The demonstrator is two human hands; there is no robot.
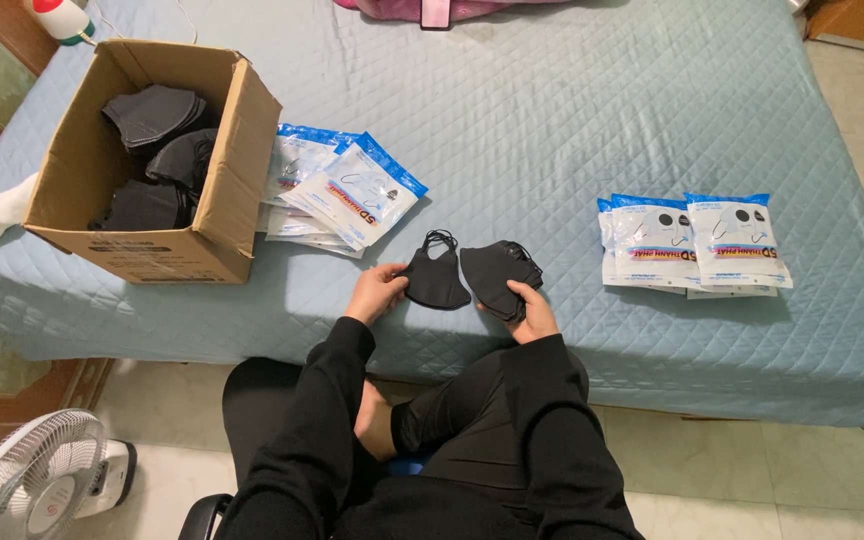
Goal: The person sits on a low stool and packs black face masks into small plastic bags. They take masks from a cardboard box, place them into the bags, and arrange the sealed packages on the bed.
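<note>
Left hand (376, 291) pinches a single black mask (436, 281) flat on the bed (572, 130) while the right hand (533, 312) grips a small stack of masks (497, 275), keeping them apart.

bed (572, 110) (blue quilt) | cardboard box (222, 170) | packet piles (342, 195) | perhaps masks (437, 280)

On the bed (572, 120), a cardboard box (222, 190) stood far left with masks (157, 115) in it. Just right of it lay a pile of empty packets (347, 190). Near the front edge, the left hand (377, 290) held a single mask (435, 280), and the right hand (534, 315) a mask stack (497, 275) beside it. Filled packets (692, 245) lay well to the right.
</note>
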